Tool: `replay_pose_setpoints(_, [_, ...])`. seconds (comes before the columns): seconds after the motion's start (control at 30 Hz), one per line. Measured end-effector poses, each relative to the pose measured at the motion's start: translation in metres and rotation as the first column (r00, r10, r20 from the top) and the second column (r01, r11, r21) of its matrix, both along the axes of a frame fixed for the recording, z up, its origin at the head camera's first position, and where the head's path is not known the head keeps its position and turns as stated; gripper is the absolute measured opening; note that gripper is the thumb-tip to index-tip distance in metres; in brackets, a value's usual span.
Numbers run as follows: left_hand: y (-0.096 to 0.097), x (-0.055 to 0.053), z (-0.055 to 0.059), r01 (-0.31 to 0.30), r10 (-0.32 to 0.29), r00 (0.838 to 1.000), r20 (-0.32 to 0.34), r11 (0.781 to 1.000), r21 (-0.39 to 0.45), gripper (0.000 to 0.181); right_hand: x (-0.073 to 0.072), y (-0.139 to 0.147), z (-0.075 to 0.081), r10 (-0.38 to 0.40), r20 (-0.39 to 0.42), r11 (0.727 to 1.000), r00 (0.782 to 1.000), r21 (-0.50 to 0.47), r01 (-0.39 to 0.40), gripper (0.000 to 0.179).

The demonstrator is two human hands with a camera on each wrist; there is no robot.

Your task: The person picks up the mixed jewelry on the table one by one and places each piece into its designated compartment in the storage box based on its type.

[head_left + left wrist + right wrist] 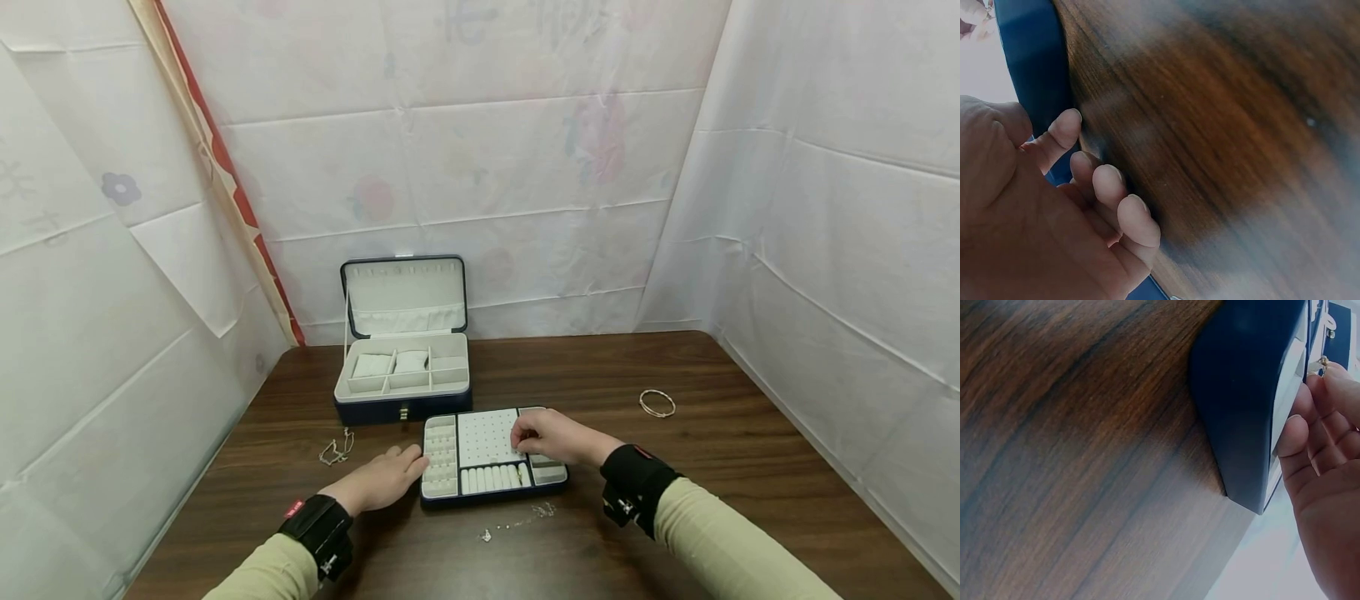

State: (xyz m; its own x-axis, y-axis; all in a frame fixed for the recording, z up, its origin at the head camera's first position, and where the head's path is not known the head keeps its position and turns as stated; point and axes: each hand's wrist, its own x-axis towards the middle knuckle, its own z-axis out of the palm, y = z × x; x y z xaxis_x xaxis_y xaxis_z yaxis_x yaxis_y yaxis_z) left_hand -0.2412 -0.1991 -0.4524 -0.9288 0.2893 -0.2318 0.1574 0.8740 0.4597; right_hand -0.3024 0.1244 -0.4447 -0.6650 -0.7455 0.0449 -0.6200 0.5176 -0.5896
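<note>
A jewelry tray point(491, 502) with a dark blue outside and white inside lies on the table; it has a panel with small holes point(486, 437), ring rolls and side compartments. My right hand point(558, 437) is over the panel's right part, thumb and fingertips pinching a small gold earring point(1324, 361), partly hidden by the fingers. A gold-coloured ring sits among the ring rolls point(491, 478). My left hand point(386, 478) rests against the tray's left edge, its fingers loosely bent and holding nothing. In the left wrist view its fingertips are beside the tray's blue side point(1032, 56).
An open jewelry box point(405, 408) with white compartments and two small cushions stands behind the tray. A bracelet point(336, 450) lies to the left, a thin necklace point(517, 523) in front and a bangle point(657, 403) at the right. White sheets point(480, 167) hang around the table.
</note>
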Motion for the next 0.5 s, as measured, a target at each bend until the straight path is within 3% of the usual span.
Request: replay_pose_setpoints(0.5, [-0.0001,0.0002,0.0003,0.004,-0.004,1.0,-0.005,1.0,0.003,0.025,0.001,0.0005,0.0013,0.015,-0.022,1.0,1.0,0.014,-0.015,0.012])
